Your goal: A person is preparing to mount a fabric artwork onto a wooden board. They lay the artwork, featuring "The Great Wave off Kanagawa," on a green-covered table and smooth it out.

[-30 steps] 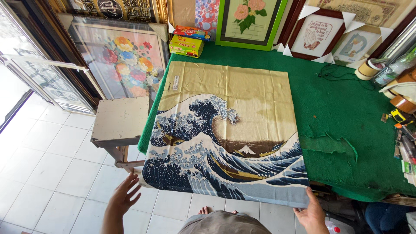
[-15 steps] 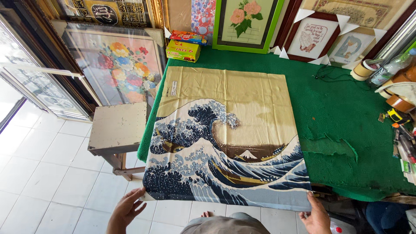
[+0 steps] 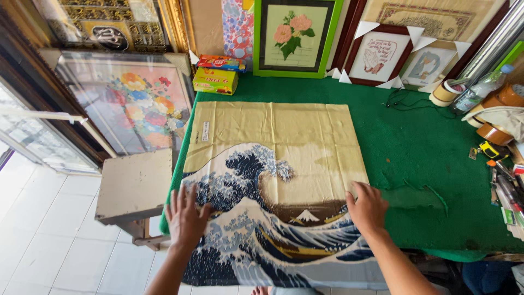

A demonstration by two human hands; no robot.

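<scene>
A cloth print of a big blue wave under a tan sky lies spread on the green table, its lower part hanging over the near edge. My left hand rests flat on the print's left side, fingers spread over the wave. On the print's right edge lies my right hand, palm down, fingers apart. Neither hand grips anything.
Framed pictures lean along the back wall. Two small coloured boxes sit at the table's far left corner. Tape rolls, a bottle and tools crowd the right side. A grey stool stands left of the table.
Both hands have come up from below the table's near edge and now lie flat on the print. The view has shifted closer over the table.
</scene>
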